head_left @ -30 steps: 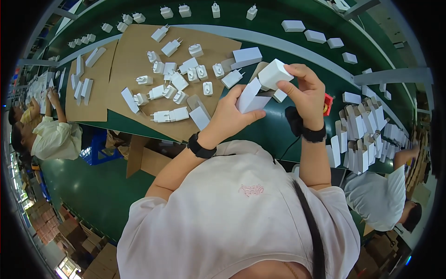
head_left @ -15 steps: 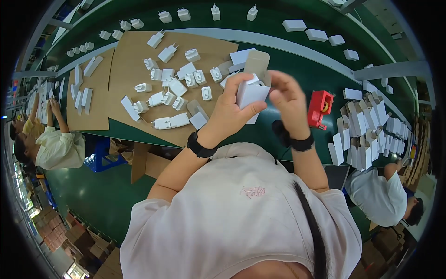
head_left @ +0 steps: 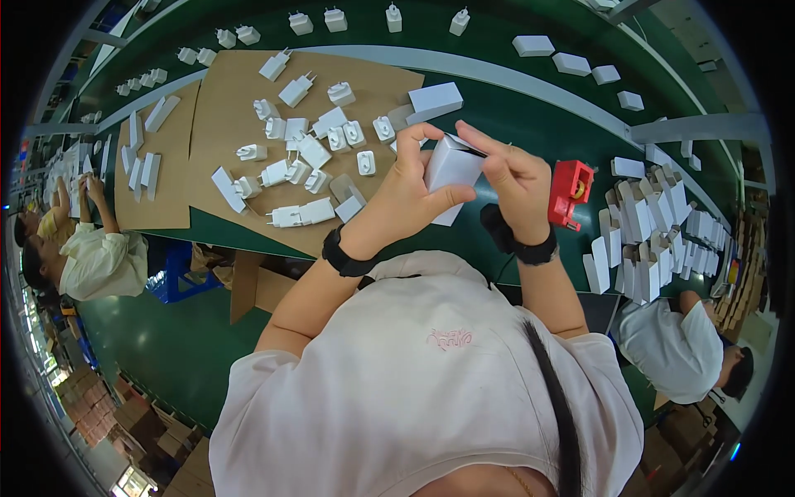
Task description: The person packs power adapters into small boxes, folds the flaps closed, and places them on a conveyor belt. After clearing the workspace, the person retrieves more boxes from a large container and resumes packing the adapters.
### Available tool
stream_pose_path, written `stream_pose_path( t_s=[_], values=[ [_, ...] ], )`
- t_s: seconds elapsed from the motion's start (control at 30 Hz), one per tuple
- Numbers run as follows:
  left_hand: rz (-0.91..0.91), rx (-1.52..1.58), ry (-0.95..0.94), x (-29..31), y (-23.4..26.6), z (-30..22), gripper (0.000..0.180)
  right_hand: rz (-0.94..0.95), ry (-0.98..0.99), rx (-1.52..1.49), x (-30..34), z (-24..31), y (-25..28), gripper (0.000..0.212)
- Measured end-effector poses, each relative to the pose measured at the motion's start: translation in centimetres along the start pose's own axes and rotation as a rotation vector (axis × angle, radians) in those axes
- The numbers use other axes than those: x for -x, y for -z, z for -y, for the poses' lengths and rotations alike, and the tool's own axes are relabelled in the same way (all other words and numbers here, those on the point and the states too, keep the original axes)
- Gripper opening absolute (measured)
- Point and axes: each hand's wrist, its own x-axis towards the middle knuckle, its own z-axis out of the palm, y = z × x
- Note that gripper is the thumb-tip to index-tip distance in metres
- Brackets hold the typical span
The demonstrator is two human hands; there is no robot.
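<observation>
Above the table in front of me, my left hand point(head_left: 393, 189) is wrapped round a small white box point(head_left: 452, 169), thumb along its lower front and fingers at its far left edge. My right hand point(head_left: 519, 176) is closed against the box's upper right, with fingertips on the folded-over flap; a dark gap shows under it. What lies inside the box is hidden. To the left, several white plug adapters point(head_left: 314, 152) are scattered over a brown cardboard sheet point(head_left: 224, 108). A closed white box point(head_left: 436, 100) lies just beyond my hands.
A red tape dispenser point(head_left: 570, 195) stands right of my right hand. Farther right are many open white boxes point(head_left: 638, 215). Adapters point(head_left: 334, 20) and boxes point(head_left: 532, 45) line the far green surface. Co-workers sit at the left point(head_left: 103, 257) and right point(head_left: 672, 348).
The box's raised brown-sided flap has been folded down over its top. My right hand has come in against the box, while my left keeps its hold.
</observation>
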Motion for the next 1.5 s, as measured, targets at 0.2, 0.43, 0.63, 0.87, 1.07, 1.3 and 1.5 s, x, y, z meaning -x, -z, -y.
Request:
stream_pose_path(
  t_s=[0.2, 0.43, 0.63, 0.87, 1.07, 1.3, 1.5],
  values=[
    [0.022, -0.102, -0.009, 0.3, 0.2, -0.1, 0.072, 0.074, -0.295, -0.167, -0.8, 1.0, 1.0, 0.029],
    [0.002, -0.2, 0.017, -0.4, 0.1, -0.6, 0.074, 0.108, -0.258, -0.11, -0.8, 0.3, 1.2, 0.027],
    [-0.001, -0.171, 0.092, -2.1, 0.1, 0.5, 0.075, 0.186, -0.064, -0.031, -1.0, -1.2, 2.5, 0.03],
    [-0.314, -0.495, 0.035, -6.7, 1.6, 7.1, 0.073, -0.246, -0.449, 0.262, -11.8, -9.9, 10.5, 0.037],
    [-0.139, -1.287, -0.051, -15.3, 1.9, 9.0, 0.052, -0.466, -0.357, 1.005, -21.5, -20.9, 21.8, 0.042],
    [0.082, -1.518, 0.065, -16.9, 0.3, 8.7, 0.039, 0.255, 0.395, 1.949, -25.9, -19.8, 10.1, 0.029],
    [-0.325, -0.827, -0.325, -12.4, 0.9, -0.8, 0.051, 0.427, 0.05, 1.984, -25.6, -22.6, 13.0, 0.014]
  ],
)
